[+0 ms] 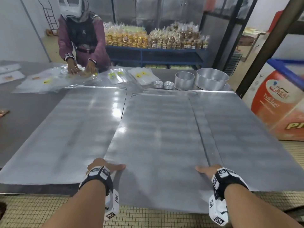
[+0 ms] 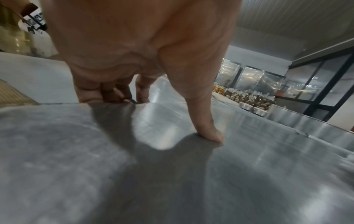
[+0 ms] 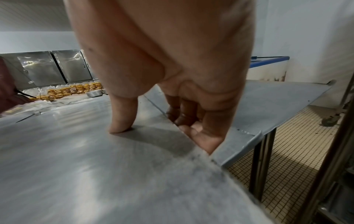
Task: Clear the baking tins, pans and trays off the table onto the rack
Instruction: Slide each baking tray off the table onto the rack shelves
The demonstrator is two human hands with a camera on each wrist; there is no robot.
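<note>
Middle baking tray [image 1: 158, 129] gripped at both side edges, near end past the table [image 1: 24, 116] edge. Left hand [image 1: 105, 167] and right hand [image 1: 209, 170]: thumbs on top, fingers curled underneath. 2 trays alongside.

Your middle tray [image 1: 158, 137] lies between the left tray [image 1: 65, 129] and right tray [image 1: 243, 137]; its near edge overhangs the table [image 1: 24, 106]. Two round cake tins [image 1: 212, 81] stand behind the right tray, small tart tins [image 1: 163, 84] to their left.
</note>
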